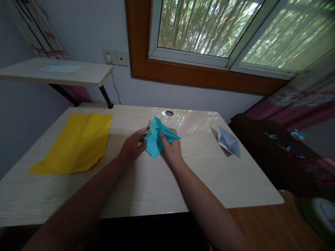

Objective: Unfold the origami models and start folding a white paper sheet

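Note:
A partly folded sheet of turquoise paper (pixel 154 144) is held up over the middle of the desk, with creases and pointed corners showing. My right hand (pixel 172 148) grips its right side, the thumb pressed on the front face and the other fingers mostly hidden behind. At the left edge, my left hand (pixel 133 145) has its thumb and fingers around the paper's margin, closed on it. Some of the left fingertips are hidden by the paper.
A creased yellow sheet (pixel 78 143) lies on the left of the pale desk (pixel 204 181). To the right stands a folded white paper boat (pixel 228 141). A raised shelf (pixel 86 78) is at the back left, and a round cable hole (pixel 169 113) is near the back edge.

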`<action>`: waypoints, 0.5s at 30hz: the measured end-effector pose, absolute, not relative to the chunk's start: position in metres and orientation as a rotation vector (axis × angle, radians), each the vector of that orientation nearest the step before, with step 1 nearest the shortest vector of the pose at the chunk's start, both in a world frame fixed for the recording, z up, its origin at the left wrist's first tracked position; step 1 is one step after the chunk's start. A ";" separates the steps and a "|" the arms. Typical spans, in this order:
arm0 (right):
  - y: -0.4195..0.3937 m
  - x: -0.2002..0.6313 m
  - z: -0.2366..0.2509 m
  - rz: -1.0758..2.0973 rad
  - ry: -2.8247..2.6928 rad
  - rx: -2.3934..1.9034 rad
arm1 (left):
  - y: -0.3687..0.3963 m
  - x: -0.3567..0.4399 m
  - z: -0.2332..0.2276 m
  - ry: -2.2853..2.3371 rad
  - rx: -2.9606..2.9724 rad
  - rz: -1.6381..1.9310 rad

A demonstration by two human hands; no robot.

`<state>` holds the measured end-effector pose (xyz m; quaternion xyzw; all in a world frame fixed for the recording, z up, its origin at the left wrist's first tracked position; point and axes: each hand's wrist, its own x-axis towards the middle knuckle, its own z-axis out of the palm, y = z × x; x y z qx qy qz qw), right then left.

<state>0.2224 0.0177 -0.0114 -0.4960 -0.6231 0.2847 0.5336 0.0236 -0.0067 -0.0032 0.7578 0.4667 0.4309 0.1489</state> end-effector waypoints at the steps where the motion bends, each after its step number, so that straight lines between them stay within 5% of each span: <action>1: 0.018 0.223 -0.011 0.699 -1.450 -1.178 | -0.008 0.024 -0.003 1.326 2.206 1.221; 15: 0.029 0.225 -0.022 0.976 -0.940 -1.060 | -0.001 0.022 -0.006 1.334 1.832 1.338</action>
